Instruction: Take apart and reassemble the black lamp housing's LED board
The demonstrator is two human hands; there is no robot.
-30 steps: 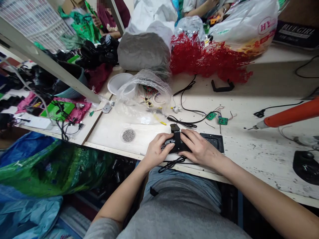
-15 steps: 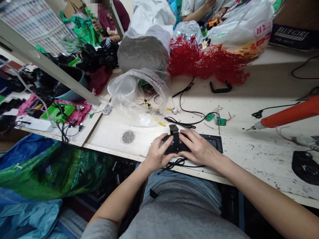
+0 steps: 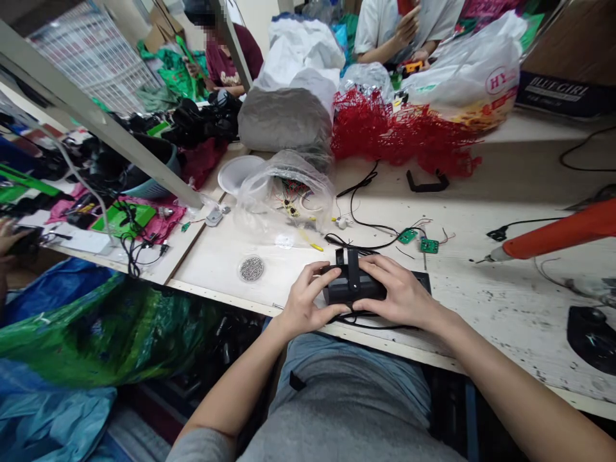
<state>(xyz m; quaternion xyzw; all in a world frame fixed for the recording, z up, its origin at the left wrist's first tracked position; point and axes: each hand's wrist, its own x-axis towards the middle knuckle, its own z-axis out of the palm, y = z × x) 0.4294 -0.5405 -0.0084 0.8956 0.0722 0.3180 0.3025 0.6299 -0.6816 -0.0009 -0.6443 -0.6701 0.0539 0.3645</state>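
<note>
Both hands grip a black plastic housing with a strap-like bracket near the front edge of the workbench. My left hand closes on its left end, thumb low and fingers over the top. On the right end, my right hand holds it the same way. A black flat tray or frame lies partly hidden behind my right hand. Black cable runs below the housing along the bench edge. Left of my hands sits a small clear dish of metal screws or beads.
Behind are a clear plastic bag with wired parts, green circuit boards and a black bracket. An orange electric screwdriver points in from the right. Red plastic netting lies farther back. Co-workers sit across the bench; another's hand shows far left.
The housing has turned in my hands, so its bracket and rounded front now face me more. A co-worker's hand has appeared at the far left. The view has shifted slightly.
</note>
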